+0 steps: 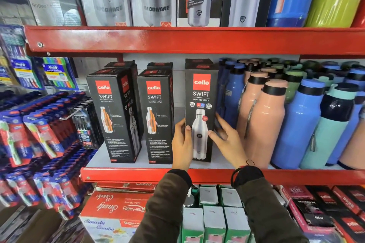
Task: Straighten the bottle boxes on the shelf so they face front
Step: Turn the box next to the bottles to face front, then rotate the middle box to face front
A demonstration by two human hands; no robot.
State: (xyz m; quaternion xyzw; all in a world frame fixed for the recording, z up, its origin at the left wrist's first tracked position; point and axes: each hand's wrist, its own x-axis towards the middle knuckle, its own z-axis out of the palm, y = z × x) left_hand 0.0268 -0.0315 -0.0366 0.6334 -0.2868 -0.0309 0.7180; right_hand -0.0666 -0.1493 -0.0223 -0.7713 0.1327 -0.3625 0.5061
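Observation:
Three tall black Cello Swift bottle boxes stand in the front row on the middle shelf. The right box shows its front face with a steel bottle picture. My left hand grips its lower left edge and my right hand presses its lower right side. The middle box shows a text panel and is slightly angled. The left box is turned, showing two faces. More black boxes stand behind them.
Loose pink, blue and teal bottles crowd the shelf just right of the held box. Toothbrush packs hang at the left. Red shelf lips run above and below. Boxed goods fill the shelf underneath.

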